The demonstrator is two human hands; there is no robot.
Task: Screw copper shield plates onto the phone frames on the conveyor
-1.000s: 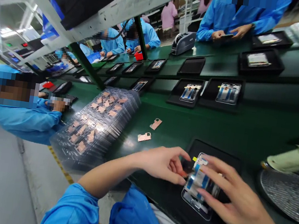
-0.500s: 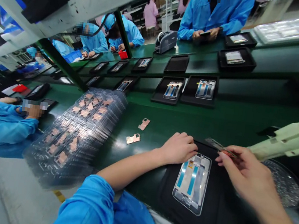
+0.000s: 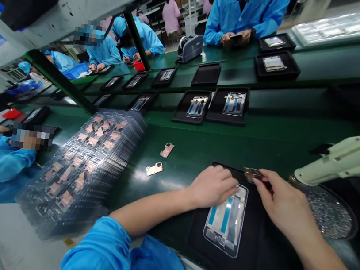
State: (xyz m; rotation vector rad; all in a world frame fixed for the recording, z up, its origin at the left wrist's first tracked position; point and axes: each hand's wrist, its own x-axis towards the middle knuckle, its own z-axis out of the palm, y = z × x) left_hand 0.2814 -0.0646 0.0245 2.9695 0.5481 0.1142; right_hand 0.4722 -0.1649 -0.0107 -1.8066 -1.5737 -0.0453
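Note:
A phone frame (image 3: 232,227) with two blue strips lies face down on a black tray (image 3: 244,269) in front of me. My left hand (image 3: 215,185) is over its upper left end, fingers bent together with the tips low on it; what they pinch is hidden. Just beyond the frame's top right corner, my right hand (image 3: 283,198) grips a small circuit board (image 3: 251,174) between thumb and fingers, above the tray. To the left, a copper-coloured board (image 3: 167,149) and a paler board (image 3: 154,168) lie on the green bench (image 3: 183,158).
A stack of clear plastic trays (image 3: 70,173) bearing several copper-coloured boards stands at left. A pale green lamp arm (image 3: 340,160) with a round glass lens (image 3: 329,214) is close to my right hand. Black trays (image 3: 189,117) line the bench behind; co-workers in blue sit around.
My right hand has brought the circuit board left and nearer the frame's top. My left fingers have come further over the frame, covering its orange flex cable. The view has shifted slightly.

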